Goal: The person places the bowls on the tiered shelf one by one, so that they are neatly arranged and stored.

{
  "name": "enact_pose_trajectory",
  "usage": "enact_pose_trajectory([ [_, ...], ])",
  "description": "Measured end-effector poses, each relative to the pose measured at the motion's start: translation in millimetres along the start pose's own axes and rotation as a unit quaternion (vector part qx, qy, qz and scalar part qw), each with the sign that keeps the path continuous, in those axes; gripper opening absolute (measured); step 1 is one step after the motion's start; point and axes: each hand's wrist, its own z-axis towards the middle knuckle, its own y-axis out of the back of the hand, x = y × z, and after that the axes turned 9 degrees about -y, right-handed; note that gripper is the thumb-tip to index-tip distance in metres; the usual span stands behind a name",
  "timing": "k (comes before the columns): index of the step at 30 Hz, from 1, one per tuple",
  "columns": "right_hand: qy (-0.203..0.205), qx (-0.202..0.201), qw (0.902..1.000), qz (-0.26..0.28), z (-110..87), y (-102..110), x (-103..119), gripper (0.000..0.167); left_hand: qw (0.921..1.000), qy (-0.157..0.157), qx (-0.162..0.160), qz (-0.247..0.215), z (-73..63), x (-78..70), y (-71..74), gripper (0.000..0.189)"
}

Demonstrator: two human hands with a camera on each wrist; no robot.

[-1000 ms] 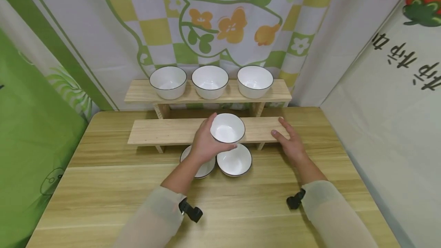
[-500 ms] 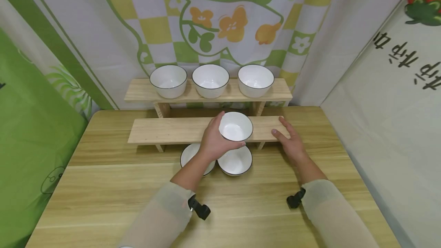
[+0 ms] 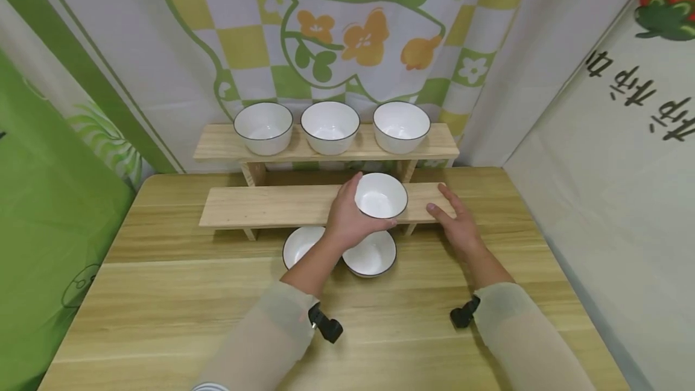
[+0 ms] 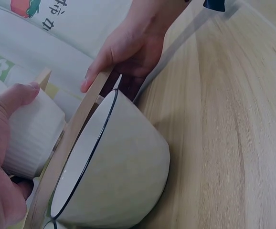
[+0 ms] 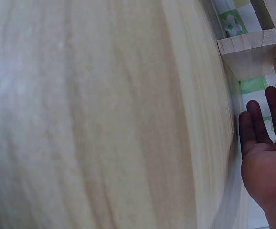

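Note:
My left hand (image 3: 350,216) grips a white, dark-rimmed bowl (image 3: 382,195) from its left side, thumb in front. The bowl is upright over the right half of the lower wooden shelf (image 3: 271,205); whether its base touches the board, I cannot tell. At the shelf's right end is my right hand (image 3: 460,228), thumb and forefinger on the board. In the right wrist view its other fingers (image 5: 256,121) extend below the board. Two more bowls stand on the table before the shelf, the right one (image 3: 370,258) beneath my left hand and the left one (image 3: 300,247) partly behind my forearm.
Three matching bowls, left (image 3: 263,130), middle (image 3: 330,128) and right (image 3: 402,128), line the upper wooden shelf (image 3: 214,145). A patterned curtain (image 3: 244,47) hangs close behind. A small piece of white rim (image 3: 210,387) shows at the bottom edge, mostly hidden by my sleeve.
My left hand has carried the bowl to the right and slightly back along the lower shelf. The right hand keeps its place at the shelf end.

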Motion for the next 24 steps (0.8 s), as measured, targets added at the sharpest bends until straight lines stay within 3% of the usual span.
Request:
enact_pose_trajectory([
  [8,-0.012,0.011,0.9998,0.009,-2.8,1.4,8.1,0.08,0.9999,0.014,-0.008,0.0,5.7,-2.0,-10.5,0.126],
  [19,0.008,-0.01,0.9997,0.02,4.6,-2.6,-3.2,0.079,0.9995,0.027,-0.015,-0.005,13.7,-5.2,-22.8,0.124],
  [24,-0.012,0.003,0.9996,0.023,-4.2,0.2,10.4,0.079,0.9995,0.028,-0.014,-0.004,17.3,-6.8,-28.2,0.123],
])
